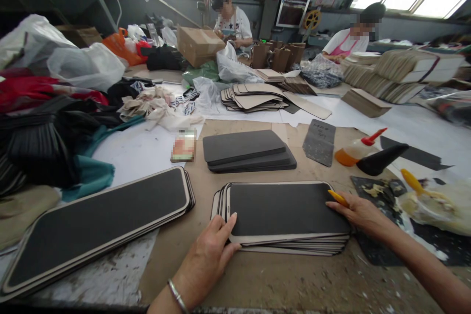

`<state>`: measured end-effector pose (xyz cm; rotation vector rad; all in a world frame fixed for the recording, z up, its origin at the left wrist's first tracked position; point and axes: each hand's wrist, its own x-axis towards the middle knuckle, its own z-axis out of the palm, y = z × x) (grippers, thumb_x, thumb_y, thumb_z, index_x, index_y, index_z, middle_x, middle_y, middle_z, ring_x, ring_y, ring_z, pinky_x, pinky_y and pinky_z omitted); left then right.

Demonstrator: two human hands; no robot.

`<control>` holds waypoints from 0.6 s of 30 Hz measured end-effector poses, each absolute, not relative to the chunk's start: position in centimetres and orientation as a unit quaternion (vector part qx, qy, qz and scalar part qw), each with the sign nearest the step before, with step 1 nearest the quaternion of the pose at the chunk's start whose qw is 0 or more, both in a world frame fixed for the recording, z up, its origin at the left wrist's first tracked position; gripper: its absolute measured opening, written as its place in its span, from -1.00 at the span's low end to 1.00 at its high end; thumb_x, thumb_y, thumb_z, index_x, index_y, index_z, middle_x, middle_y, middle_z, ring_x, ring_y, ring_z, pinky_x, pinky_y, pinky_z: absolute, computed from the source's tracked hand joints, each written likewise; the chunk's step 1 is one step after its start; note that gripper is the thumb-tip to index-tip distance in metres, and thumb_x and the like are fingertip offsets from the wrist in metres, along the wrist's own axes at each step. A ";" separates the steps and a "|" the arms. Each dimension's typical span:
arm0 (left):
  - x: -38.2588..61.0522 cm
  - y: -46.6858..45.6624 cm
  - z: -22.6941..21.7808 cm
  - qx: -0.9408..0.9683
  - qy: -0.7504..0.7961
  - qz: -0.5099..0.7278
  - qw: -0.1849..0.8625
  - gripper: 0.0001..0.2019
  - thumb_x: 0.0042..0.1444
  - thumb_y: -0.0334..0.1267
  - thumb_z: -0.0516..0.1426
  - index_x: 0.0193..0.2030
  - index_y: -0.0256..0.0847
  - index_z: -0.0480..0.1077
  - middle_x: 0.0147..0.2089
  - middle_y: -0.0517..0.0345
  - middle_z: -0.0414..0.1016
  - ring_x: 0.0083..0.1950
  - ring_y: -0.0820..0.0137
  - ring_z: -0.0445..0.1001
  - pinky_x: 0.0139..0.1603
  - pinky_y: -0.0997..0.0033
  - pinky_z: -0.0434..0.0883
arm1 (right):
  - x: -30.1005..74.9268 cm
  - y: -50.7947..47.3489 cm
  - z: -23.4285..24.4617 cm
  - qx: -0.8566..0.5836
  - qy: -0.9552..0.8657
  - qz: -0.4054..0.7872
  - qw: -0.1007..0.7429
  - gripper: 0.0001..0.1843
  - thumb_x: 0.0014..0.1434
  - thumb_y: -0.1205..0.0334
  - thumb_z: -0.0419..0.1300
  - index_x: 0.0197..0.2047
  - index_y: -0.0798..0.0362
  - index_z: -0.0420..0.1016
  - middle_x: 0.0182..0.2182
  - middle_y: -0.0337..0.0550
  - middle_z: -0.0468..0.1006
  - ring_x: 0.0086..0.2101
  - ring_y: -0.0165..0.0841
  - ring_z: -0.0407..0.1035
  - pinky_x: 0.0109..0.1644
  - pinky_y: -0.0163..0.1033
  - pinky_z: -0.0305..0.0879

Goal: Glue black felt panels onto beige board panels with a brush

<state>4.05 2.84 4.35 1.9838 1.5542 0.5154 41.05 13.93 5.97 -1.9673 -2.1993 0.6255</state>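
At the near edge of the work table (257, 287), a long stack of black-faced panels (95, 230) with beige borders lies angled toward the far left, beside heaped textiles (44, 142). Your left hand (204, 260), with a metal bangle (177, 296) at the wrist, is relaxed and open, its fingers (228, 223) touching the near left corner of a second stack of black-faced panels (289, 213). That stack lies flat near the table's front edge, right of centre. Beyond it sits a stack of plain dark panels (246, 149). Your right hand (362, 213) rests on the second stack's right edge. A yellow-tipped tool (337, 198) shows at your fingers, but whether you are grasping it cannot be determined. Further right are a glue-smeared black mat (379, 196), an orange squeeze bottle (356, 149) with a red nozzle, and a yellow-handled scraper (412, 181). At the far end, two co-workers (231, 22) (349, 34) work with their own materials.
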 end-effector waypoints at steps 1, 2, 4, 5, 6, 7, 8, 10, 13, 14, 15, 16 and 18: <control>4.1 2.8 4.2 0.745 0.579 0.195 0.267 -0.53 0.11 -0.38 0.06 0.20 -0.30 0.18 -0.15 -0.04 0.36 -0.10 0.26 0.40 -0.03 0.18 0.43 | 41.0 13.9 6.0 -0.653 -0.725 0.208 0.060 -0.65 0.03 -0.06 0.02 -0.29 -0.01 0.46 -0.37 -0.08 0.58 -0.32 -0.13 0.45 -0.20 -0.15 0.33; 4.1 2.7 4.1 0.751 0.576 0.200 0.253 -0.54 0.12 -0.38 0.06 0.19 -0.31 0.19 -0.16 -0.05 0.37 -0.11 0.26 0.41 -0.04 0.18 0.44 | 41.0 13.9 6.0 -0.655 -0.724 0.211 0.058 -0.65 0.04 -0.05 0.01 -0.29 -0.02 0.46 -0.38 -0.08 0.58 -0.32 -0.13 0.45 -0.20 -0.15 0.32; 4.2 2.6 3.8 0.761 0.571 0.212 0.226 -0.55 0.12 -0.37 0.06 0.18 -0.31 0.20 -0.17 -0.05 0.37 -0.12 0.26 0.42 -0.06 0.20 0.45 | 41.0 14.0 6.0 -0.654 -0.723 0.217 0.056 -0.66 0.04 -0.05 0.02 -0.30 -0.02 0.45 -0.38 -0.08 0.57 -0.31 -0.14 0.44 -0.19 -0.16 0.31; 4.2 2.5 3.7 0.765 0.568 0.217 0.213 -0.56 0.12 -0.36 0.06 0.18 -0.31 0.21 -0.17 -0.04 0.38 -0.13 0.27 0.43 -0.07 0.21 0.46 | 41.0 14.0 6.0 -0.653 -0.723 0.218 0.057 -0.67 0.04 -0.05 0.02 -0.30 -0.02 0.45 -0.37 -0.08 0.57 -0.31 -0.14 0.44 -0.19 -0.16 0.31; 4.2 2.5 3.6 0.769 0.564 0.224 0.200 -0.56 0.13 -0.36 0.06 0.17 -0.31 0.21 -0.17 -0.04 0.39 -0.13 0.28 0.44 -0.08 0.23 0.46 | 41.0 14.1 6.0 -0.652 -0.723 0.220 0.058 -0.67 0.05 -0.05 0.03 -0.31 -0.02 0.45 -0.37 -0.08 0.57 -0.30 -0.14 0.44 -0.19 -0.17 0.31; 4.2 2.4 3.5 0.773 0.561 0.230 0.186 -0.57 0.13 -0.35 0.05 0.16 -0.30 0.22 -0.18 -0.03 0.39 -0.14 0.29 0.45 -0.09 0.25 0.47 | 41.0 14.1 6.0 -0.651 -0.724 0.222 0.058 -0.67 0.06 -0.06 0.03 -0.30 -0.02 0.44 -0.36 -0.09 0.57 -0.29 -0.14 0.44 -0.19 -0.17 0.30; 4.1 2.4 3.4 0.777 0.557 0.238 0.173 -0.58 0.13 -0.34 0.05 0.16 -0.30 0.22 -0.19 -0.02 0.40 -0.15 0.29 0.45 -0.10 0.27 0.47 | 41.0 14.1 6.0 -0.651 -0.723 0.223 0.054 -0.67 0.07 -0.06 0.03 -0.30 -0.02 0.44 -0.35 -0.09 0.57 -0.29 -0.15 0.44 -0.19 -0.18 0.30; 4.0 2.3 3.2 0.783 0.547 0.256 0.149 -0.58 0.15 -0.30 0.04 0.16 -0.28 0.22 -0.20 0.00 0.42 -0.17 0.32 0.47 -0.13 0.34 0.48 | 40.8 14.0 6.2 -0.655 -0.721 0.221 0.039 -0.68 0.09 -0.03 0.02 -0.30 0.01 0.44 -0.34 -0.08 0.56 -0.28 -0.16 0.43 -0.20 -0.19 0.29; 3.4 2.2 2.6 0.784 0.533 0.283 0.148 -0.57 0.15 -0.20 0.05 0.17 -0.18 0.22 -0.23 0.08 0.44 -0.20 0.38 0.49 -0.17 0.48 0.46 | 40.3 13.6 6.6 -0.668 -0.717 0.199 0.008 -0.72 0.12 0.04 0.02 -0.31 0.05 0.42 -0.33 -0.05 0.55 -0.28 -0.18 0.42 -0.20 -0.20 0.27; 3.1 2.2 2.4 0.779 0.532 0.291 0.161 -0.56 0.13 -0.16 0.07 0.16 -0.14 0.23 -0.23 0.10 0.44 -0.21 0.40 0.49 -0.18 0.52 0.45 | 40.1 13.4 6.7 -0.671 -0.716 0.192 0.002 -0.73 0.13 0.06 0.02 -0.30 0.06 0.41 -0.32 -0.05 0.54 -0.28 -0.19 0.42 -0.20 -0.20 0.26; 2.8 2.3 2.3 0.769 0.536 0.299 0.178 -0.56 0.11 -0.12 0.09 0.15 -0.11 0.25 -0.24 0.13 0.45 -0.24 0.42 0.50 -0.20 0.55 0.44 | 39.8 13.2 6.8 -0.671 -0.717 0.189 0.000 -0.74 0.14 0.07 0.02 -0.29 0.06 0.41 -0.31 -0.05 0.54 -0.27 -0.20 0.41 -0.19 -0.21 0.25; 2.4 2.3 2.1 0.753 0.548 0.306 0.198 -0.55 0.09 -0.08 0.10 0.13 -0.09 0.27 -0.25 0.15 0.45 -0.29 0.43 0.49 -0.24 0.57 0.44 | 39.5 13.1 6.9 -0.670 -0.718 0.190 0.001 -0.75 0.15 0.07 0.02 -0.29 0.06 0.41 -0.30 -0.05 0.53 -0.26 -0.21 0.41 -0.19 -0.22 0.24; 1.8 2.5 1.9 0.699 0.594 0.314 0.244 -0.53 0.03 0.01 0.12 0.06 -0.11 0.33 -0.33 0.19 0.45 -0.41 0.44 0.47 -0.34 0.55 0.43 | 39.0 12.7 7.0 -0.666 -0.719 0.199 0.005 -0.76 0.16 0.08 0.03 -0.30 0.06 0.40 -0.31 -0.06 0.53 -0.27 -0.23 0.40 -0.20 -0.24 0.23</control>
